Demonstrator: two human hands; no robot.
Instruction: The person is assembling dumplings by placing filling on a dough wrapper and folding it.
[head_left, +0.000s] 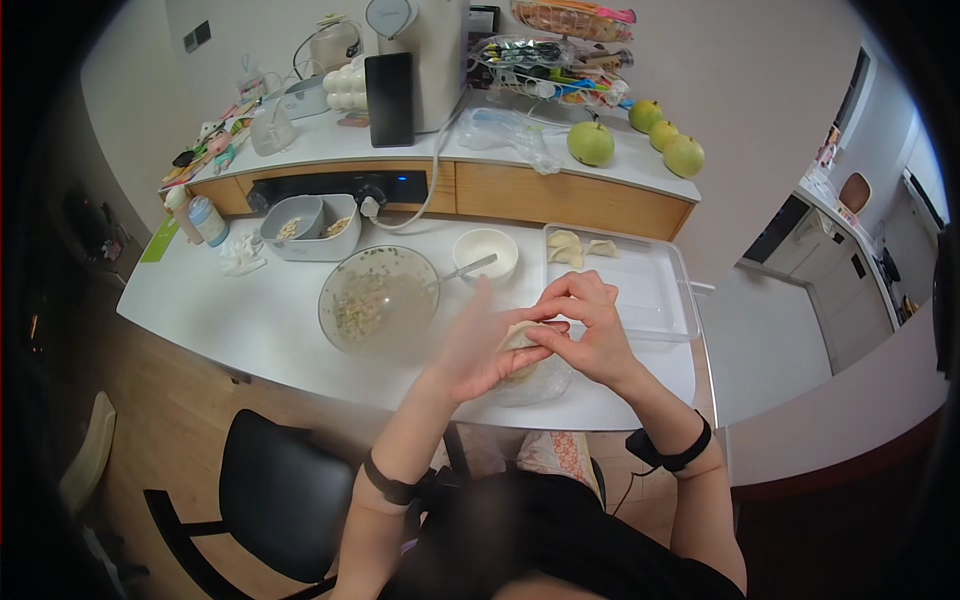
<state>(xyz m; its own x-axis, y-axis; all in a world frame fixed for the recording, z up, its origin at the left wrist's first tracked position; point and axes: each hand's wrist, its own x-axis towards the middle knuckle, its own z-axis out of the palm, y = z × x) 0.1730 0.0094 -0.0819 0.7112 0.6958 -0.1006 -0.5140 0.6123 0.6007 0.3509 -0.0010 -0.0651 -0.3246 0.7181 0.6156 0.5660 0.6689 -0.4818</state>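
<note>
A folded dumpling (516, 337) rests across the fingers of my left hand (480, 356), palm turned up. With thumb and fingertips, my right hand (596, 330) pinches the dumpling's edge from the right. Under both hands lies clear plastic (547, 388) with something pale in it, mostly hidden. A glass bowl of chopped filling (367, 307) stands to the left, blurred in part. Behind the hands is a white bowl (499, 251) with a patterned utensil handle (471, 266) across its front. Several shaped dumplings (566, 247) sit in the back left of a clear tray (667, 330).
A grey divided container (311, 251) holds small pale pieces. Beside it are crumpled tissue (244, 255) and two bottles (208, 221). A white cable (431, 195) drops from the raised shelf, where green round fruit (590, 144) and a phone (390, 101) stand. A black chair (281, 495) is at lower left.
</note>
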